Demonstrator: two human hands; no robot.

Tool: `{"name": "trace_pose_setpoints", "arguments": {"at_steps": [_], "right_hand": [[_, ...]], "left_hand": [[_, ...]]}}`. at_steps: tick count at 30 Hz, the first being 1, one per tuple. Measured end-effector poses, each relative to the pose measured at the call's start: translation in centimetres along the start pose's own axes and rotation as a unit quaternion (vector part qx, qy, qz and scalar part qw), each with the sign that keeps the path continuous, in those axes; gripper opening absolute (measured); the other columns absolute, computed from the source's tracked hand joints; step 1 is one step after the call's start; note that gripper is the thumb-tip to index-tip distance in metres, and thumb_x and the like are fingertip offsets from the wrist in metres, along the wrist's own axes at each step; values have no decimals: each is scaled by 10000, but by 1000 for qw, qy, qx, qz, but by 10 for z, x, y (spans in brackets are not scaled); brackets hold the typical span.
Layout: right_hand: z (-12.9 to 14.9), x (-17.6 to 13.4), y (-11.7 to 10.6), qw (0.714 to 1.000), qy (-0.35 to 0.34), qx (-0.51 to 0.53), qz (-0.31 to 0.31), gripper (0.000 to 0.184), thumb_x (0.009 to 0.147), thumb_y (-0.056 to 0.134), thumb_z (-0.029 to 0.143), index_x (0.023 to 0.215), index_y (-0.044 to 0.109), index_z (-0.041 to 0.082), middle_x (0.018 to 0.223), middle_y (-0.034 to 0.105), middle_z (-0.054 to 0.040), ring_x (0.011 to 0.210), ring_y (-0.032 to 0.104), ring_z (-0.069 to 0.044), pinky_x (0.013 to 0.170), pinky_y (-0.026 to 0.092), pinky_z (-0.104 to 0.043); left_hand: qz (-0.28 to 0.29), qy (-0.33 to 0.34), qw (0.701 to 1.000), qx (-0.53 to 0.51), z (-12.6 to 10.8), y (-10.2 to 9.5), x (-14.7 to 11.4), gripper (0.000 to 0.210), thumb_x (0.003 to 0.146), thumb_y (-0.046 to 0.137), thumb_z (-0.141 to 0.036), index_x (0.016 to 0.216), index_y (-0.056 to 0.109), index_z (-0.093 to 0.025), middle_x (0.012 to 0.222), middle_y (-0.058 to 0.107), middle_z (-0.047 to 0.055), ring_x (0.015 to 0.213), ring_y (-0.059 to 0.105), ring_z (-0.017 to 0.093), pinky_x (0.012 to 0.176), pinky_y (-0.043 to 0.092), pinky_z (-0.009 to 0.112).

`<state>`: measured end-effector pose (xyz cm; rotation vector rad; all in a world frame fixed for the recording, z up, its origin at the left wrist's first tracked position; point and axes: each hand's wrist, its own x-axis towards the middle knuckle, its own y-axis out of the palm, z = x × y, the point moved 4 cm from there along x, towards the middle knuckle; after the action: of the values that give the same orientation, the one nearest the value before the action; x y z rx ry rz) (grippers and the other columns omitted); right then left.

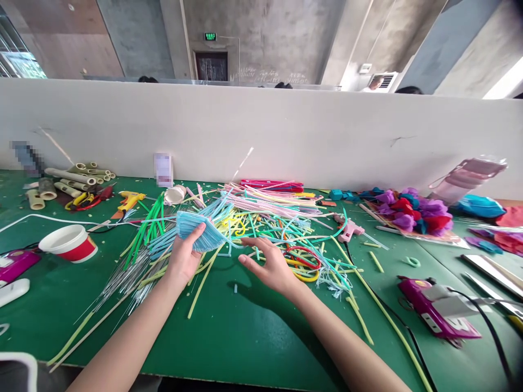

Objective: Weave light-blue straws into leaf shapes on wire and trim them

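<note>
My left hand (186, 258) is closed on a light blue fan-shaped piece (198, 228), made of ribbed strips lying side by side, perhaps pipe cleaners. The thumb lies across its face; the other fingers are hidden behind. From its narrow right end, a thin blue strand (235, 244) runs toward my right hand (269, 265). That hand is open, thumb and forefinger apart, just right of the strand; whether a fingertip touches it I cannot tell. Behind both hands spreads a heap of pink pipe cleaners (281, 204) and yellow, green and blue ones.
On the green table (245, 337) stand a paper cup (67, 245) at left and a purple power strip (437, 310) at right. Glue guns (131, 200) (349, 227), bamboo pieces (73, 177) and purple-red flowers (420, 212) lie further back. A white partition (261, 125) closes off the back.
</note>
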<state>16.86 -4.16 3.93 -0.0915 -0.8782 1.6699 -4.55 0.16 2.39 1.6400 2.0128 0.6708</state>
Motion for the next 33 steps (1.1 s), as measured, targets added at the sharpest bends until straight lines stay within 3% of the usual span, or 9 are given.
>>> {"name": "trace_pose_setpoints", "arguments": {"at_steps": [7, 11, 13, 17, 20, 23, 30, 33], "right_hand": [[5, -1, 10, 985, 58, 162, 11, 336, 855, 660, 505, 1035, 706, 225, 950, 730, -53, 893, 670, -222, 826, 504, -367], [2, -2, 21, 976, 75, 204, 27, 288, 837, 684, 482, 879, 705, 198, 844, 716, -40, 796, 657, -193, 727, 486, -314], [0, -2, 25, 966, 90, 242, 23, 289, 837, 686, 472, 892, 689, 189, 791, 700, -31, 747, 647, -179, 694, 481, -301], [-4, -1, 29, 935, 115, 334, -26, 350, 835, 684, 473, 1037, 646, 189, 749, 671, -5, 621, 587, -132, 583, 472, -258], [-5, 0, 30, 929, 129, 340, -64, 326, 830, 679, 485, 929, 666, 175, 738, 652, -2, 519, 507, -89, 468, 411, -219], [-3, -1, 35, 926, 156, 338, -57, 324, 812, 693, 487, 880, 665, 171, 741, 649, 3, 442, 489, -65, 384, 361, -199], [2, 0, 36, 915, 194, 351, -33, 353, 790, 699, 515, 852, 633, 173, 772, 656, -20, 558, 661, -144, 308, 355, -162], [1, 3, 31, 920, 179, 348, -31, 348, 791, 697, 513, 854, 621, 179, 728, 642, -15, 648, 689, -181, 346, 419, -178]], "left_hand": [[50, -28, 994, 93, 11, 16, -19, 464, 589, 902, -273, 985, 686, -166, 872, 765, 32, 813, 723, 216, 750, 585, 309], [39, -34, 994, 101, 12, 16, -21, 444, 549, 917, -279, 903, 678, -154, 825, 753, 22, 772, 712, 213, 739, 580, 321], [33, -36, 994, 96, 13, 14, -19, 441, 552, 916, -278, 902, 680, -151, 836, 754, 24, 774, 710, 208, 730, 579, 314], [12, -24, 997, 74, 15, 8, -13, 450, 571, 911, -286, 937, 687, -150, 902, 760, 36, 806, 716, 199, 729, 576, 290], [4, -19, 998, 51, 17, 7, -12, 437, 595, 901, -274, 959, 692, -154, 933, 758, 37, 822, 718, 190, 736, 579, 282], [-12, -11, 999, 47, 16, 8, -13, 423, 610, 892, -278, 960, 693, -150, 934, 755, 42, 821, 715, 185, 729, 581, 276], [-36, 90, 991, 92, 5, 17, -27, 398, 622, 875, -313, 942, 699, -153, 911, 757, 60, 823, 722, 227, 748, 601, 343], [12, 147, 981, 127, -2, 24, -39, 315, 689, 830, -289, 954, 707, -171, 966, 758, 71, 930, 723, 260, 862, 587, 393]]}}
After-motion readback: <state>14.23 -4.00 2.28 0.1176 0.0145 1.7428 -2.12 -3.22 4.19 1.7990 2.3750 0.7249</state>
